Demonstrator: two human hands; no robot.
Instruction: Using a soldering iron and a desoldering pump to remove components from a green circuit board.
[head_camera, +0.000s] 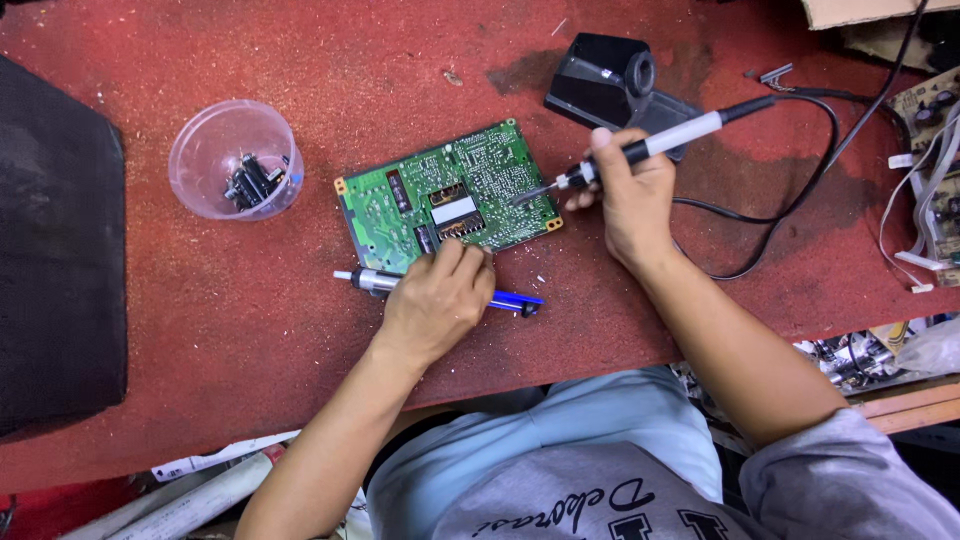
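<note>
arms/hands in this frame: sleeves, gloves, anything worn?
Both hands bare: left hand, right hand. No gloves, rings or watch visible. Forearms uncovered; short grey sleeve shows on the right arm. Left sleeve out of view.

The person wears a grey T-shirt with short sleeves and dark printed lettering across the chest, over pale blue trousers. Both forearms are bare below the sleeves. The left hand (437, 300) and right hand (632, 200) are ungloved, with no rings or watch showing.
</note>
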